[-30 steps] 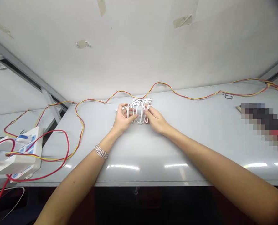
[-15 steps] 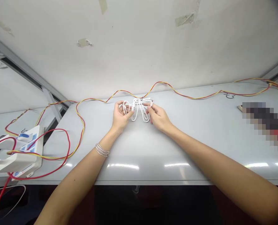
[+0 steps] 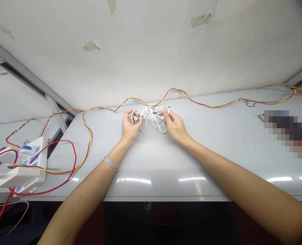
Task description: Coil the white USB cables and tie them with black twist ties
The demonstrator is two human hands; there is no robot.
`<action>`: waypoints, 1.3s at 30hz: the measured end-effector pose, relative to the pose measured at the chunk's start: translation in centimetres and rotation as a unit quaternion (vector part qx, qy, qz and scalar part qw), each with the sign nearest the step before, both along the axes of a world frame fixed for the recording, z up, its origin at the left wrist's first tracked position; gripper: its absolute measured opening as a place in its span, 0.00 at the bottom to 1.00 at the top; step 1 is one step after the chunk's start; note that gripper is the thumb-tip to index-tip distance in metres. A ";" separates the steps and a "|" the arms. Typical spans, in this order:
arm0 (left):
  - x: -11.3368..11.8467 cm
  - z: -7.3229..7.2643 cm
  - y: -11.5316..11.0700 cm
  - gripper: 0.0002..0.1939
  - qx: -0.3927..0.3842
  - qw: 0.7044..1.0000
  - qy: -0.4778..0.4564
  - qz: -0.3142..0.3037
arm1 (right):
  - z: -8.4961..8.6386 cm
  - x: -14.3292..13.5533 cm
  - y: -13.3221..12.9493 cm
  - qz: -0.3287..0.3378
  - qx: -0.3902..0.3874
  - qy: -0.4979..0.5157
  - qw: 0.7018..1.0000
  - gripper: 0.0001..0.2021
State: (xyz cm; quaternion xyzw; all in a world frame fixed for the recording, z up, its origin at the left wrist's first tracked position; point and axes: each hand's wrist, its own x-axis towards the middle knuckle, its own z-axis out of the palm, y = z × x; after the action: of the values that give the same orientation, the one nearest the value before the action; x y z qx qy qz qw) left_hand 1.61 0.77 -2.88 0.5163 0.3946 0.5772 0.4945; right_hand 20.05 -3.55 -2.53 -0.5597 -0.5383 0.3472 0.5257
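A white charging cable (image 3: 143, 123) hangs in loose loops between my two hands, above the grey tabletop. My left hand (image 3: 131, 127) is closed around one end, with a loop and a white plug (image 3: 135, 118) showing at its fingers. My right hand (image 3: 175, 126) pinches the other end, and a small connector (image 3: 168, 109) with a metal tip points up from the fingertips. Behind the loops lies a bundle of white cable (image 3: 156, 109) bound by a black tie. A thin black piece of wire (image 3: 158, 120) curls on the table between the hands.
A red and yellow twisted wire (image 3: 204, 106) runs along the wall. On the left sits a white power strip (image 3: 42, 160) with plugged-in adapters and red cables (image 3: 74, 153). Another curled black tie (image 3: 250, 103) and a blurred-out object (image 3: 288, 132) lie on the right.
My right hand has drawn slightly right, and its connector now stands upright. The loops between my hands have spread. In my left hand the plug shows more plainly.
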 end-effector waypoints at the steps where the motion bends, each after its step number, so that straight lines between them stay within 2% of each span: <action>1: 0.0 0.1 0.0 0.27 0.003 1.000 0.000 -0.001 | 0.1 0.0 0.0 0.003 0.000 -0.009 1.000 0.24; 5: 0.0 0.3 -0.3 0.27 0.018 1.000 -0.005 -0.016 | 0.2 -0.3 -0.3 0.025 0.003 -0.043 0.999 0.21; 9: 0.0 0.4 -0.4 0.27 0.029 0.999 -0.008 -0.023 | 0.2 -0.4 -0.5 0.035 0.004 -0.093 0.995 0.26; 16: 0.0 0.2 -0.2 0.25 0.027 1.000 -0.003 -0.015 | 0.1 -0.3 -0.3 0.013 0.019 -0.120 0.992 0.17; 22: 0.1 0.5 -0.5 0.22 0.024 0.999 -0.001 -0.039 | 0.3 -0.3 -0.5 0.045 0.020 -0.153 0.987 0.22; 27: 0.1 0.7 -0.8 0.20 0.018 0.997 0.019 -0.066 | 0.3 -0.3 -0.7 0.068 0.029 -0.158 0.985 0.11; 30: 0.2 0.7 -0.9 0.20 0.017 0.997 0.017 -0.078 | 0.3 -0.3 -0.8 0.078 0.042 -0.148 0.985 0.13; 33: 0.3 0.7 -1.0 0.20 0.024 0.996 0.010 -0.081 | 0.2 -0.3 -0.8 0.088 0.053 -0.152 0.983 0.10; 35: 0.3 0.6 -1.0 0.19 0.030 0.996 0.012 -0.082 | 0.2 -0.4 -0.8 0.096 0.059 -0.157 0.981 0.12; 39: 0.2 0.4 -0.9 0.18 0.039 0.995 0.017 -0.087 | 0.2 -0.5 -0.8 0.108 0.074 -0.157 0.979 0.22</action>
State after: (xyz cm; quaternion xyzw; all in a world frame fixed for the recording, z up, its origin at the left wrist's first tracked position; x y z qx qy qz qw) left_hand 1.82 -0.14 -2.51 0.5773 0.3341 0.5382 0.5152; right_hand 19.54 -4.34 -2.34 -0.5053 -0.6958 0.2684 0.4341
